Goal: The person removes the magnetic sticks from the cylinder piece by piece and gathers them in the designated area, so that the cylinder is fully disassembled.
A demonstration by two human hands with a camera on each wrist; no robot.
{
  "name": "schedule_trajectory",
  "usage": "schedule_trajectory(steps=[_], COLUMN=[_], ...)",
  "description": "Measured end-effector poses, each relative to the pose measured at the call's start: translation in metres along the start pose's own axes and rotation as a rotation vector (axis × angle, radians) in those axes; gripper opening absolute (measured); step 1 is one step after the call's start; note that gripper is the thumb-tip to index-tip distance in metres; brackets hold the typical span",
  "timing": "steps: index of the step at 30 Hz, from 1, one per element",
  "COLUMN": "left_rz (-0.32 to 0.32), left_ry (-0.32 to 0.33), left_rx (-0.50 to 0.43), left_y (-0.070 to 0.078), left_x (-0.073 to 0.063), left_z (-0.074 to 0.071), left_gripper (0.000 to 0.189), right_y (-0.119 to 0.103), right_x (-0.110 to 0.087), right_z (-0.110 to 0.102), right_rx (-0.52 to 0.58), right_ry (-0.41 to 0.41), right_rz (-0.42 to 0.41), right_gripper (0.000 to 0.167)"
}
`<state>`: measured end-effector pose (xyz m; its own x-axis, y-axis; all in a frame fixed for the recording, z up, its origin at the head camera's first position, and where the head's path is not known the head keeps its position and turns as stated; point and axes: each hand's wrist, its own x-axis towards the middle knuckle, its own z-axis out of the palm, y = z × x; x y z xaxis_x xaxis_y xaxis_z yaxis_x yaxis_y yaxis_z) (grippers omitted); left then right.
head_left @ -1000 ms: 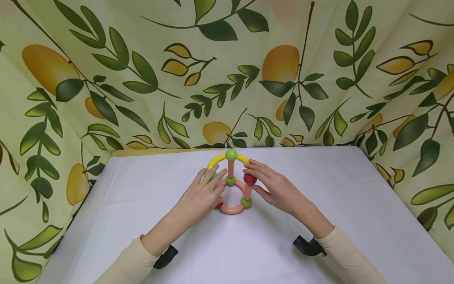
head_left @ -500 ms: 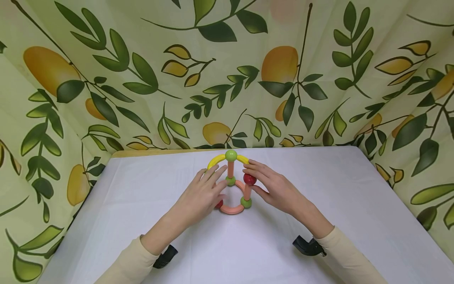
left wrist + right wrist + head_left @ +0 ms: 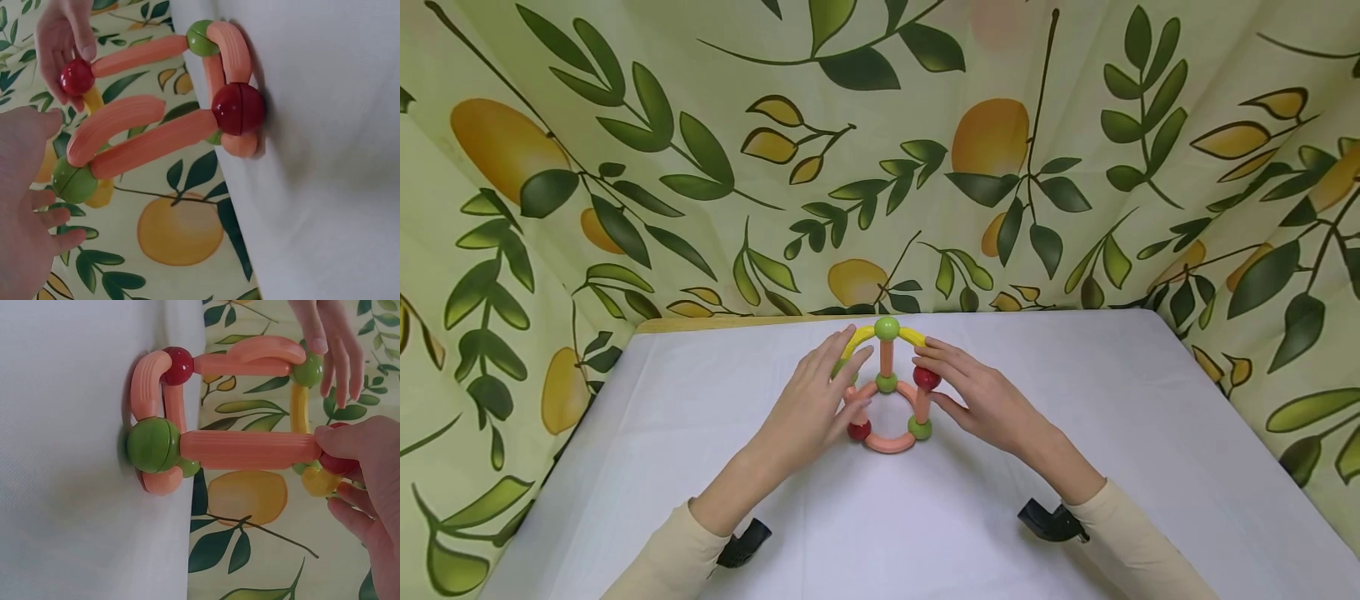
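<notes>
A frame of magnetic balls and rods stands upright on the table. Its base is a ring of curved salmon rods [image 3: 890,443], and straight salmon rods [image 3: 244,445] rise from it. Yellow curved rods [image 3: 913,336] run from the rear green ball [image 3: 887,328] to the upper side balls. My right hand [image 3: 985,396] grips the upper right red ball [image 3: 337,461] between thumb and fingers. Beside the upper left green ball [image 3: 74,180] my left hand [image 3: 808,396] has its fingers spread, holding nothing. A curved salmon rod [image 3: 112,125] hangs from that green ball, its other end close along the upright rod.
A white cloth [image 3: 887,533] covers the table. A patterned curtain [image 3: 880,167] with leaves and fruit stands right behind the table's far edge and along both sides. Black wrist mounts [image 3: 1051,520] stick out below both forearms.
My left hand has drawn back left from the upper left green ball with its fingers spread, uncovering the lower left red ball. The right hand keeps its grip on the red ball.
</notes>
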<state>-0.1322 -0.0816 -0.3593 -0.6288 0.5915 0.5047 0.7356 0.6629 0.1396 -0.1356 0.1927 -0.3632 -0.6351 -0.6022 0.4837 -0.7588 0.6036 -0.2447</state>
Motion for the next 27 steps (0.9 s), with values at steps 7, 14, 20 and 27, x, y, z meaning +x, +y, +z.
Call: schedule_trajectory(steps=[7,14,20,27], left_rz=[-0.128,-0.392,-0.494,-0.614], left_ry=[0.005,-0.033,-0.039,-0.124], left_rx=[-0.158,-0.534,-0.742,-0.923], left_y=[-0.003,-0.006,-0.01,-0.011], left_x=[-0.008,-0.015,-0.017,-0.017], left_z=[0.001,0.005,0.01,0.013], left_gripper=[0.074,0.076,0.073,0.063], right_y=[-0.001,-0.001,0.003,0.012], right_x=[-0.001,-0.005,-0.009,-0.015], right_z=[-0.001,-0.001,0.003,0.012], right_rx=[0.008,0.051,0.117,0.215], right_ry=[0.01,-0.015,-0.03,-0.027], right_rz=[0.003,0.082,0.168,0.253], right_gripper=[0.061,0.074,0.083,0.091])
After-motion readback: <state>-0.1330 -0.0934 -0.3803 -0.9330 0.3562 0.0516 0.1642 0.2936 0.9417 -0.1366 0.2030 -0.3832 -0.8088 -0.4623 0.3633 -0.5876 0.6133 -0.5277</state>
